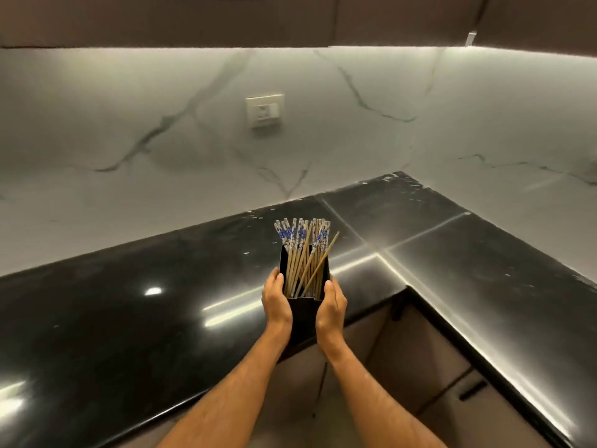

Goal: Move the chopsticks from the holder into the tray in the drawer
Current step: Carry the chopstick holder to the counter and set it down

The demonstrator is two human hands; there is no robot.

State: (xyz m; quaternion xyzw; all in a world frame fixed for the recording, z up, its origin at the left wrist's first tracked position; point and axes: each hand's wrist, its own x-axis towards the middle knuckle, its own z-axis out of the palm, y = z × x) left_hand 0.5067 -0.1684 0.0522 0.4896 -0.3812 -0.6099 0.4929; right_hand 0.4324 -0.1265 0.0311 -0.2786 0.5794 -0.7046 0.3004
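Note:
A black rectangular holder [303, 313] sits between both my hands, near the inner corner of the black countertop. It is full of several wooden chopsticks [303, 253] with blue-and-white patterned tops, which lean away from me. My left hand [274, 300] presses the holder's left side and my right hand [332, 305] presses its right side. Whether the holder rests on the counter or is lifted, I cannot tell. No drawer tray is in view.
The glossy black L-shaped countertop [129, 318] runs left and along the right wall. A marble backsplash carries a white wall socket [265, 110]. Beige cabinet fronts [420, 360] with a dark handle [473, 390] lie below the counter edge. Dark upper cabinets hang above.

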